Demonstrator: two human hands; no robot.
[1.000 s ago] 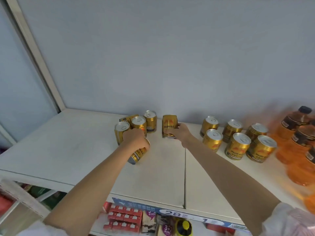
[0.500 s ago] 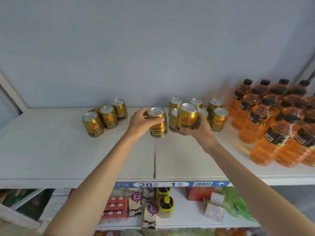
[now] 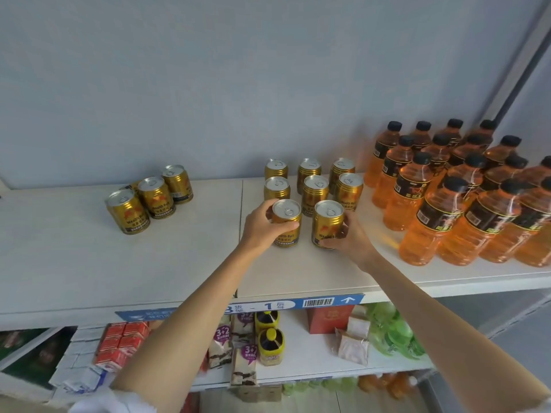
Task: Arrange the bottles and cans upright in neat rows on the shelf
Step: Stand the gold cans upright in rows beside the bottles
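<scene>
Left hand and right hand each clasp an upright gold metal can mid-shelf, in front of six others

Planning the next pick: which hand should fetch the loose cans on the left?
Left. The left hand sits nearer the loose cans; the right hand would have to cross over the front cans.

Two bare forearms are showing, slim and uncovered from wrist to elbow. The left hand and right hand are wearing no rings, watch or gloves. At seven o'clock, a bunched white sleeve is peeking in at the left elbow.
</scene>
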